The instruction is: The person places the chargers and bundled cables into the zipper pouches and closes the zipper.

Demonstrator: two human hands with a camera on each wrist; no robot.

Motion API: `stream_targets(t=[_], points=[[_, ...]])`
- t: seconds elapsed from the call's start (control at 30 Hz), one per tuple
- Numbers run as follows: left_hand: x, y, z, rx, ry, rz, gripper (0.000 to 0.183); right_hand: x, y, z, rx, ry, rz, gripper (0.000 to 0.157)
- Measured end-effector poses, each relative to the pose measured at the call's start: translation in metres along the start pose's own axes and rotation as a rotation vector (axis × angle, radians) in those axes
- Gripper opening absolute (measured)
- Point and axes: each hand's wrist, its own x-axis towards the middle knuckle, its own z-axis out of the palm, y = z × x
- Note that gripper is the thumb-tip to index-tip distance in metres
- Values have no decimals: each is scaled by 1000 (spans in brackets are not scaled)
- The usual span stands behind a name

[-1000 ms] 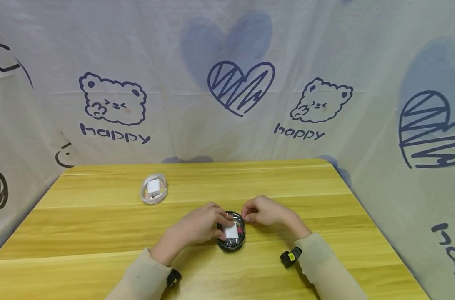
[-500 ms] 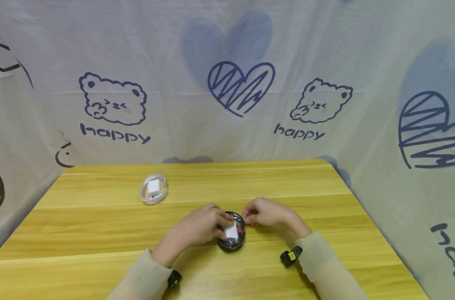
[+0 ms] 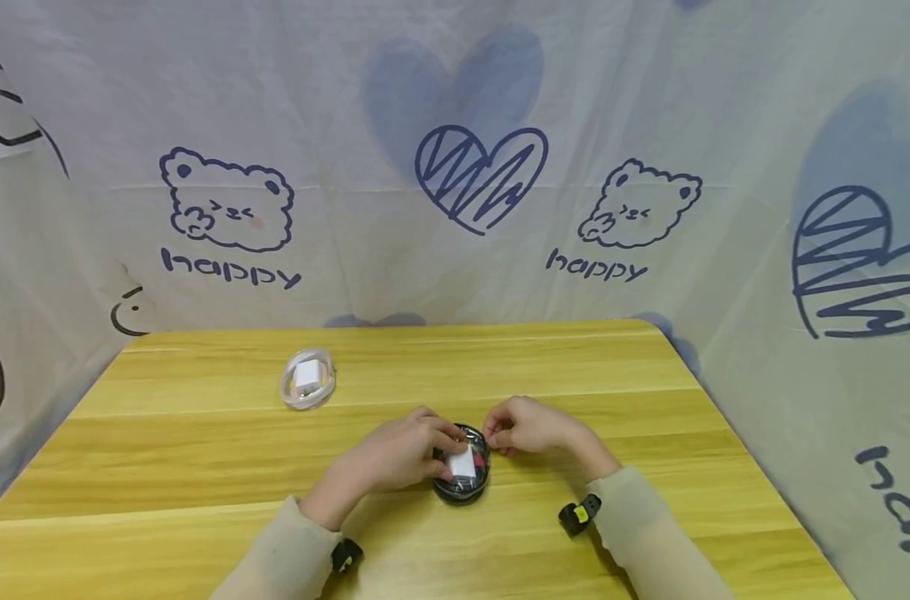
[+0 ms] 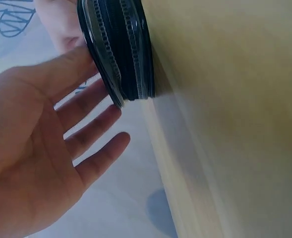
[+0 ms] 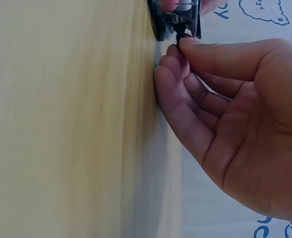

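Observation:
A round black zip case (image 3: 461, 492) with a clear top lies on the table. A white charger block (image 3: 462, 463) and something red show through the lid. My left hand (image 3: 406, 450) presses its fingertips on the lid; the left wrist view shows these fingers fairly straight. Two rows of zip teeth (image 4: 106, 42) run along the case's side, with a dark band between them. At the far right edge of the case, my right hand (image 3: 530, 423) pinches the small black zipper pull (image 5: 179, 38) between thumb and index finger, other fingers curled beneath.
A coiled white cable (image 3: 297, 401) with a white charger block (image 3: 307, 374) inside its loop lies at the back left of the wooden table (image 3: 575, 358). A white cloth (image 3: 350, 250) printed with bears and hearts hangs behind and beside the table.

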Motion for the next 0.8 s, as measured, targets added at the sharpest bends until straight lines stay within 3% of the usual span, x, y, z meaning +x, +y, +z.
stream_targets(t=[0.1, 0.3, 0.57, 0.8], points=[[-2, -2, -1, -40, -17, 2, 43, 0, -1, 2, 19, 8, -9, 10], [-5, -5, -3, -115, -18, -21, 55, -7, -1, 5, 63, 33, -49, 28], [-14, -11, -1, -207, -5, -92, 87, -25, -5, 10, 90, 137, -80, 44], [-23, -12, 3, -271, 4, -121, 101, -36, -9, 28, 118, 221, -109, 62]])
